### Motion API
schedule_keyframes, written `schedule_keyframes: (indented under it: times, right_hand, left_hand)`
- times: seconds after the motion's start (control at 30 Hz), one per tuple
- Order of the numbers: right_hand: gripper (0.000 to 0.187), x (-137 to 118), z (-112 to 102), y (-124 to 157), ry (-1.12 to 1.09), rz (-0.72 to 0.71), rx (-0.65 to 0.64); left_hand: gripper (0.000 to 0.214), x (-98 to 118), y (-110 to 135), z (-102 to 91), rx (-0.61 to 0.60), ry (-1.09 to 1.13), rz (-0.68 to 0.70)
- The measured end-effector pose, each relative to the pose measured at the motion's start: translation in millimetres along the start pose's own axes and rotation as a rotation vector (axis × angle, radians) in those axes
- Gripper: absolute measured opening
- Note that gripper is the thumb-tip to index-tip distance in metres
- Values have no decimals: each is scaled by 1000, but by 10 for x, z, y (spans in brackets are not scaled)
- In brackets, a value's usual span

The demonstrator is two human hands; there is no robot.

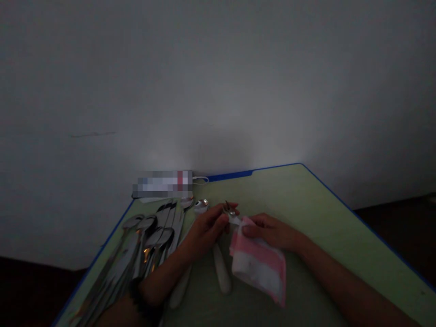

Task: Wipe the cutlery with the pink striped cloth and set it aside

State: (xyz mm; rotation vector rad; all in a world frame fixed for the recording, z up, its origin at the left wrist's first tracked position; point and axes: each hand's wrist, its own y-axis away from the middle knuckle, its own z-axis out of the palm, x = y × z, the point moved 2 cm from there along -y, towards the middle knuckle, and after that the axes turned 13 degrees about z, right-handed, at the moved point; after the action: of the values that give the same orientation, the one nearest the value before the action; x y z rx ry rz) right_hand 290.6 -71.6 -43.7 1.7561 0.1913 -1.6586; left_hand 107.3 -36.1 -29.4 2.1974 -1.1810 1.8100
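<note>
My left hand pinches the head of a small metal fork, its prongs pointing up and away. A pink and white cloth hangs from my right hand, which is closed on it. The fork's lower end runs into the cloth, so its handle is hidden. Below my left hand a pale handle lies on the table; its upper end is covered. Beside my left forearm is a spoon with a rounded metal bowl, and another pale handle shows under the arm.
Several metal spoons and other long cutlery lie in rows on the left of the pale green table, which has a blue edge. A blurred-out rectangular object with a white loop stands at the back left, near the grey wall.
</note>
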Motion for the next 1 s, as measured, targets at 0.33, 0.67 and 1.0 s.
schedule_keyframes:
  times: [0.33,0.67,1.0]
  right_hand:
    - [44,-11,91,-60,170,-32,288]
    - [41,17,19,-46,-193,-71,113]
    - [36,79,-56,-26,-215,-3,69]
  left_hand:
    - [30,-20,3,8,-10,-43,-12]
    - [41,-93,-33,-58,317,277,-211]
    - [43,-88,-17,-85,240,215,-58]
